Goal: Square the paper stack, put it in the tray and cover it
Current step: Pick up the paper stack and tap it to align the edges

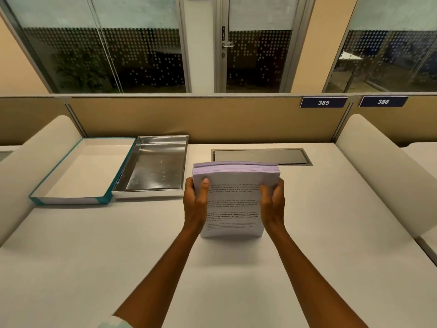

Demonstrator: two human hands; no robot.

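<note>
A thick stack of printed white paper stands upright on its bottom edge on the desk, its printed face toward me. My left hand grips its left side with the thumb on the front sheet. My right hand grips the right side the same way. The top edges look slightly uneven. To the left of the stack lies a shiny metal tray, holding nothing. Further left lies a white box lid with a teal rim, its hollow side up, touching the tray's side.
A grey cable hatch is set flush in the desk behind the stack. Padded cream dividers rise at the left and right. A tan partition closes the back of the desk.
</note>
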